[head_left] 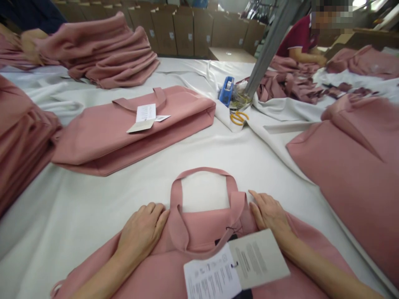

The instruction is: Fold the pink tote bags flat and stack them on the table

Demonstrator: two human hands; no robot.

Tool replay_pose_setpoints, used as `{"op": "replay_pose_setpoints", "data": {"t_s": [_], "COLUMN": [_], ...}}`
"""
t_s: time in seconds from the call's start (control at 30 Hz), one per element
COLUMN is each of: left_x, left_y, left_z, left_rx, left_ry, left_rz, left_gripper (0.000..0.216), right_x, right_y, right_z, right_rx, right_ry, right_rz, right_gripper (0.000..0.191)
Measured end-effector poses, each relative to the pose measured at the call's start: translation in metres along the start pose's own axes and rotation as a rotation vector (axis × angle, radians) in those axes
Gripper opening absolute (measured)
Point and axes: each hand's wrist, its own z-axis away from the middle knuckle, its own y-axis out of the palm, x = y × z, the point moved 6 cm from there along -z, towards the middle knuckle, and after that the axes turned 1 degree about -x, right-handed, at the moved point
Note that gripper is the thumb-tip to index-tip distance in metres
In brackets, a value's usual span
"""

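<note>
A pink tote bag [205, 224] lies on the white-covered table right in front of me. One of its handles stands up in an arch, and the other droops over the front. My left hand [143, 228] is closed over the bag's top edge, left of the handles. To the right of them, my right hand [269, 214] grips the same edge, thumb on the near side and index finger stretched out. An opened paper hang tag [260, 257] and a white printed leaflet [212, 274] rest on the bag's front, partly covering a black patch.
Beyond lies another tagged pink bag [134, 128]. Folded pink bags [106, 50] are stacked at back left. Near a metal post [264, 50] are a blue tape dispenser [227, 91] and yellow-handled scissors [238, 118]. More pink bags [352, 166] lie at right; two people work across the table.
</note>
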Motion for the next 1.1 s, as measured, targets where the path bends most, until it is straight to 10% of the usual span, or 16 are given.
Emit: {"op": "replay_pose_setpoints", "data": {"t_s": [0.3, 0.47, 0.7, 0.83, 1.0, 1.1], "left_x": [0.032, 0.043, 0.016, -0.052, -0.096, -0.101], "left_y": [0.008, 0.013, -0.049, -0.064, -0.032, -0.041], "left_z": [0.001, -0.003, -0.023, -0.047, -0.067, -0.057], "left_rx": [0.072, 0.123, -0.128, 0.268, 0.811, 0.876], "left_ry": [-0.105, -0.251, -0.15, 0.257, 0.421, 0.427], "left_rz": [0.115, 0.156, 0.634, 0.777, 0.451, 0.345], "left_gripper": [0.044, 0.049, 0.042, 0.037, 0.055, 0.054], "right_x": [-0.007, -0.041, -0.05, -0.011, 0.071, 0.101], "right_y": [-0.02, -0.008, -0.012, -0.046, -0.029, -0.008], "right_z": [0.003, -0.01, -0.027, -0.082, -0.154, -0.173], "right_rx": [0.087, 0.203, 0.128, -0.054, 0.217, 0.321], "right_ry": [-0.011, 0.291, 0.282, 0.008, -0.375, -0.469], "right_rz": [0.17, 0.072, -0.149, -0.31, -0.096, -0.017], "right_gripper": [0.032, 0.041, 0.038, 0.025, 0.026, 0.025]}}
